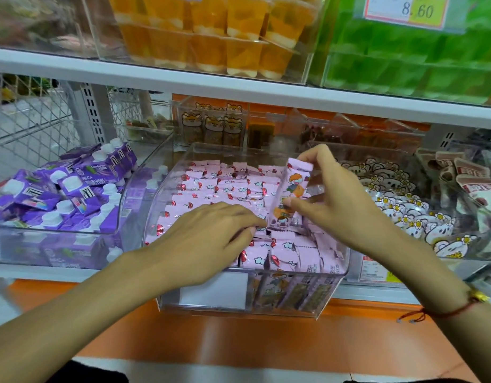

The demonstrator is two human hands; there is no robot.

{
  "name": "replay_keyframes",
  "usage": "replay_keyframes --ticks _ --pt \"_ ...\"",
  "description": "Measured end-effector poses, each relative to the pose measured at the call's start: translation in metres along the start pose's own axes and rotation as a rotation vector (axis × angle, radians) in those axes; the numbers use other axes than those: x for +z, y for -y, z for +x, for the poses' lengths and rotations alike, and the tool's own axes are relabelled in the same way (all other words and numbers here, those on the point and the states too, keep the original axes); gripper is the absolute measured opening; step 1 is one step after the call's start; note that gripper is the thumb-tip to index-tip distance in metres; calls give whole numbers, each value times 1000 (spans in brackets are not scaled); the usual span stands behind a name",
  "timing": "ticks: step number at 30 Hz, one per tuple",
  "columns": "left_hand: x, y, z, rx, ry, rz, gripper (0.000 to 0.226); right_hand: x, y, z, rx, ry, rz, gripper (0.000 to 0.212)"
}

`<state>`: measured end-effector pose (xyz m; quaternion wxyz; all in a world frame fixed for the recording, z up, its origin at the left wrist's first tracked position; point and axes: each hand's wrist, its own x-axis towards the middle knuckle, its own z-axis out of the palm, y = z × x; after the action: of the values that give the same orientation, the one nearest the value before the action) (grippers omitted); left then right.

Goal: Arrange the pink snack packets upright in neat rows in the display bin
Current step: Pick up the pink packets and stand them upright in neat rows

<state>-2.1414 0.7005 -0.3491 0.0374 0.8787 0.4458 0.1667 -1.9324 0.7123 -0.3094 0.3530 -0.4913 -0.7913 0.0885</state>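
Both arms are bare, with no sleeves showing at all. The left hand (211,239) has short nails and wears no ring. The right hand (341,208) wears no ring either. Around the right wrist, down at about four o'clock, there is a thin red string bracelet (457,309). It has a small gold bead (478,295) on it. Two loose string ends (408,317) hang off it.

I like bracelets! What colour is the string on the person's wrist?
The string bracelet is red with a small gold bead, on the right wrist; the head view shows it.
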Motion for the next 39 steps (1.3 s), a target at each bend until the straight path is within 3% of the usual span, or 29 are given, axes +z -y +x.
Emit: replay_keyframes --ticks 6,12,17,22,26,32,35,39 --pt "0 0 -1 -5 -23 -26 35 -10 -3 -6 -63 242 -235 12" --pt "0 1 1 -2 -33 -38 31 7 -4 -8 -130 389 -463 33" --pt "3 3 4 31 -52 22 37 -2 0 8 -44 499 -426 27" --pt "4 6 6 49 49 23 43 -9 -9 34 10 266 -343 17" --pt "4 7 5 47 46 38 42 12 -13 38 42 436 -422 22" --pt "5 9 6 24 81 51 43 17 -19 35 -13 465 -430 21" --pt "4 8 6 27 76 45 41 16 -17 33 -17 419 -362 12" --pt "4 7 8 46 57 57 40 19 -17 25 -63 226 -426 17"
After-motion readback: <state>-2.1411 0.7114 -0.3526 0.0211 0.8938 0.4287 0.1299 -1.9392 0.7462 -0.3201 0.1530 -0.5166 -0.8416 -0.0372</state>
